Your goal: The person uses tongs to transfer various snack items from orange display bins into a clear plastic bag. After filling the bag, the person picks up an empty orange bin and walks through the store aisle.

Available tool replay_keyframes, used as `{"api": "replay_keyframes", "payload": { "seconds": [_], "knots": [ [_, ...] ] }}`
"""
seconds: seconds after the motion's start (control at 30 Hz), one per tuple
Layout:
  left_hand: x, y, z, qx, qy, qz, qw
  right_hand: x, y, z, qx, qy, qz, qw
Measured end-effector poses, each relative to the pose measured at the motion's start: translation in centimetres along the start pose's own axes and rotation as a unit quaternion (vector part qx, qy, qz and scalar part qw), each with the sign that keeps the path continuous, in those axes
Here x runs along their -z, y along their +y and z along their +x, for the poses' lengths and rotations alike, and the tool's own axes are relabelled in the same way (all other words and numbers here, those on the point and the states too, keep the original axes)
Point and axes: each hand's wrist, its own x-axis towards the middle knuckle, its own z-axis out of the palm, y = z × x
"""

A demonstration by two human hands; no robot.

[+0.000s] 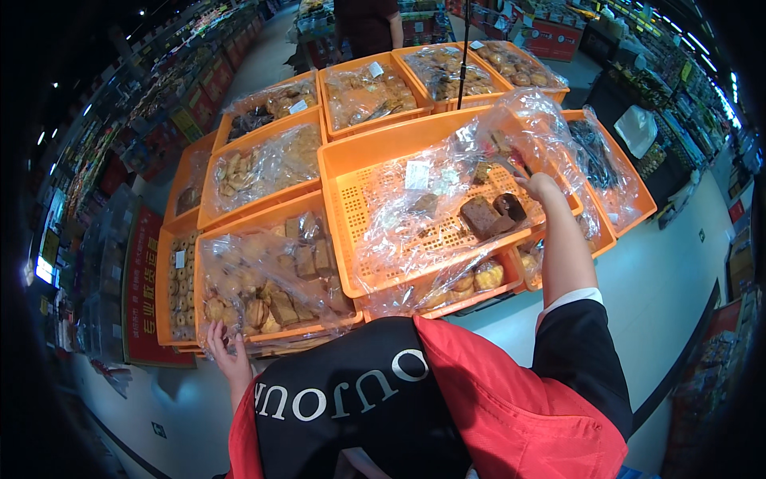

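Observation:
My right hand (pixel 537 184) grips what look like tongs (pixel 507 163), reaching over the right side of a raised orange plastic crate (pixel 353 173). Under the tongs, loose clear plastic film (pixel 395 227) covers much of that crate's perforated floor. Dark brown cake pieces (pixel 480 217) sit uncovered at its right, and smaller pieces lie near the tongs' tips, partly hidden by film. My left hand (pixel 226 353), thumb and fingers apart, is at the front left corner of a lower orange crate (pixel 287 332) holding film-covered pastries (pixel 254 311) and brown cake slices (pixel 306 258).
More orange crates of film-covered baked goods (pixel 371 90) stand behind and to both sides. A thin black pole (pixel 464 60) rises behind the raised crate. Beyond the crates stands a person in dark clothes (pixel 366 27). A red sign panel (pixel 146 287) bears writing at left.

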Motion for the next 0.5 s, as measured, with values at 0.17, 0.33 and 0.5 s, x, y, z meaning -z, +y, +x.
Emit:
{"api": "replay_keyframes", "payload": {
  "seconds": [0.17, 0.33, 0.5],
  "knots": [
    [0.4, -1.0, -0.7, -0.016, 0.016, -0.001, 1.000, -1.1, 1.8, 1.1, 0.022, 0.048, 0.019, 0.998],
    [0.8, -1.7, -1.5, 0.020, 0.009, -0.006, 1.000, -1.1, 0.7, 0.2, 0.038, 0.061, 0.024, 0.997],
    [0.9, -1.5, -1.7, 0.022, 0.009, 0.008, 1.000, -0.3, -0.5, -1.0, 0.009, -0.011, 0.037, 0.999]
  ]
}}
